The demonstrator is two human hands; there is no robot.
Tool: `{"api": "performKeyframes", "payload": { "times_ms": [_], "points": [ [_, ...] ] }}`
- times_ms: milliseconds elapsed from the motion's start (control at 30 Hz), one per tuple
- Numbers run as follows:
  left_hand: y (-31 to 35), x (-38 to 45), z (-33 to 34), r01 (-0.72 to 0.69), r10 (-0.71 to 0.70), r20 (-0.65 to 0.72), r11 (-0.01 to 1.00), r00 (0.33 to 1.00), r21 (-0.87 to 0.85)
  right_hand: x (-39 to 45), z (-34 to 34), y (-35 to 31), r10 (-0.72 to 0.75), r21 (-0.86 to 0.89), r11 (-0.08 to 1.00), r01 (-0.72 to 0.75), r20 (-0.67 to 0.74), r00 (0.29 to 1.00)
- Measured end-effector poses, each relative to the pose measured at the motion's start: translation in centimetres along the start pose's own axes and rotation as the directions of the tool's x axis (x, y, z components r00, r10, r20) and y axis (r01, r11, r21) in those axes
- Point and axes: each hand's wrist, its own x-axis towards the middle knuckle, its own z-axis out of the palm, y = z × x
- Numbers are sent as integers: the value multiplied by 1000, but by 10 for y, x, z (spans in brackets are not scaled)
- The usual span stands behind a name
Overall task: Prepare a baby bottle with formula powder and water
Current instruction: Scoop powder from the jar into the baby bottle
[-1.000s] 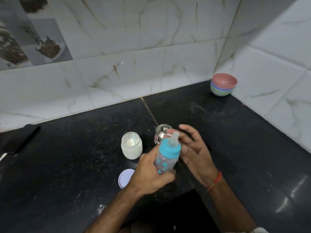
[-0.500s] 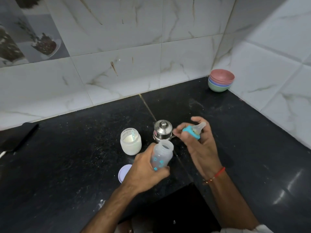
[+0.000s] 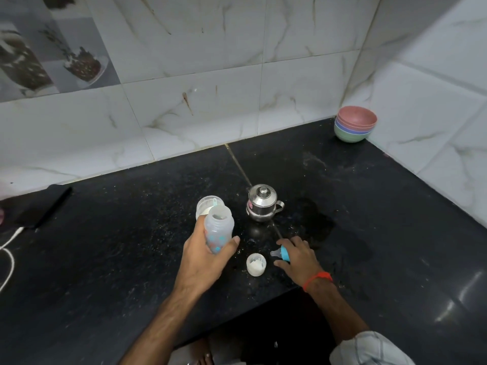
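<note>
My left hand (image 3: 204,262) grips a clear baby bottle (image 3: 219,227) with blue prints; its mouth is uncovered and it tilts slightly. Low over the black counter (image 3: 131,246), my right hand (image 3: 296,259) holds the blue teat cap (image 3: 281,253) on its side. Behind the bottle stands a clear jar of white powder (image 3: 207,206) with a scoop inside. The jar's white lid (image 3: 256,264) lies on the counter between my hands. A small steel lidded pot (image 3: 262,204) stands just behind.
Stacked coloured bowls (image 3: 355,123) sit in the far right corner against the tiled wall. A dark phone (image 3: 42,204) with a white cable (image 3: 9,248) lies at the far left. The counter's front edge (image 3: 263,299) runs just below my wrists.
The teat cap came off the bottle in my right hand, which then dropped down to the counter on the right. My left hand kept the bottle and shifted it toward the powder jar.
</note>
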Motion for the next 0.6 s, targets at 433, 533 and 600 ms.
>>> {"api": "performKeyframes", "payload": {
  "times_ms": [433, 533, 600],
  "points": [
    [-9, -6, 2, -15, 15, 10, 1000, 1000, 28, -18, -4, -4, -123, -27, 992, 121, -96, 988],
    [-11, -5, 3, -27, 27, 2, 999, 1000, 34, -21, 0, -15, -216, -97, 974, 205, -123, 969],
    [-12, -5, 4, -29, 29, 11, 999, 1000, 35, -19, 6, -21, -254, -150, 960, 237, -103, 962]
  ]
}}
